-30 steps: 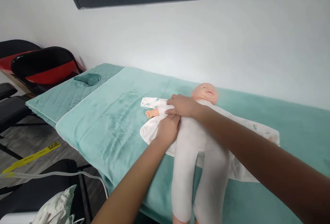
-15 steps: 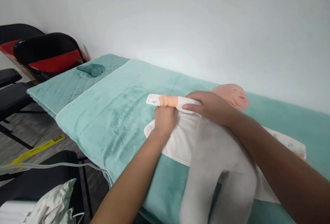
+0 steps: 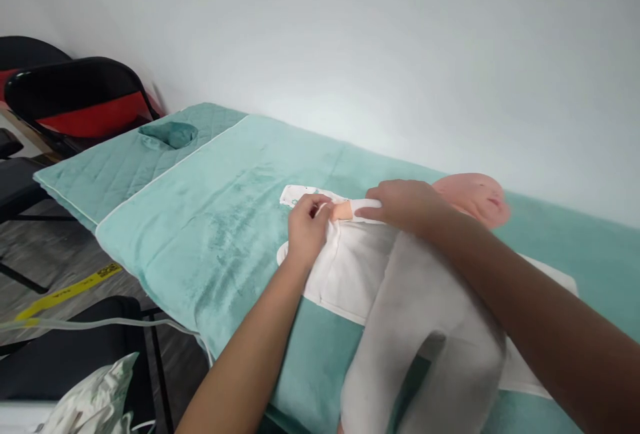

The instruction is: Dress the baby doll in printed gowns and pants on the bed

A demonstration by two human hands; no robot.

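Right grip holds the doll's arm (left grip at its wrist).

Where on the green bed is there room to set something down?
Bare cover stretches from the white seam to the left hand; a narrower strip lies between the printed sleeve and the wall. Crowded: around the right hand, doll and white cloth.

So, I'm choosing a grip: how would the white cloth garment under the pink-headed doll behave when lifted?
The garment will probably flop, given its creases by the left hand; the doll lying on it may pin it.
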